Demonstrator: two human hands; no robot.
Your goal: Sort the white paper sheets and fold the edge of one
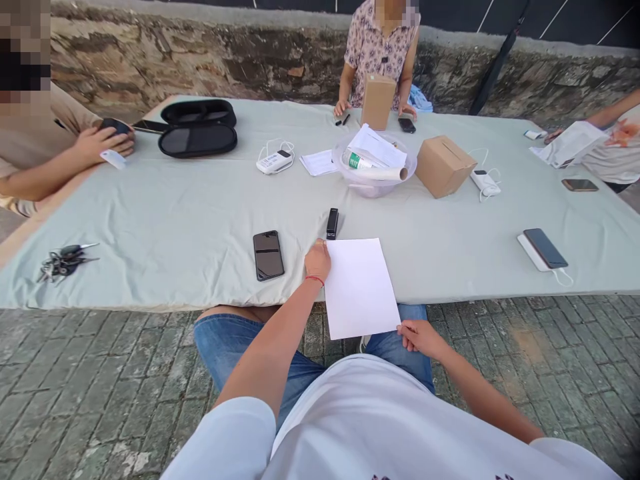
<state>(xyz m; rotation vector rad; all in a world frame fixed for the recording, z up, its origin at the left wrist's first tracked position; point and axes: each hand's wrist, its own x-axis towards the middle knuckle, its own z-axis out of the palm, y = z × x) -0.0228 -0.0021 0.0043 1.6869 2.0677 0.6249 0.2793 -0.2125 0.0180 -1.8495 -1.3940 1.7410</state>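
Observation:
A blank white sheet of paper point(361, 287) lies partly on the table, its near part reaching past the edge over my lap. My left hand point(318, 260), with a red string on the wrist, is closed at the sheet's far left corner. The near right corner is pinched between the thumb and fingers of my right hand point(419, 337). Just beyond my left hand is a small black object that looks like a stapler point(332, 223). A black phone point(269, 255) rests to the left of my left hand.
On the cloth-covered table point(200, 220) are keys point(66, 261), an open black case point(199, 128), a white corded device point(275, 161), a plastic basin point(375, 183) of papers and a roll, cardboard boxes point(443, 167), and a phone point(546, 248) on a white block. Several people sit around it.

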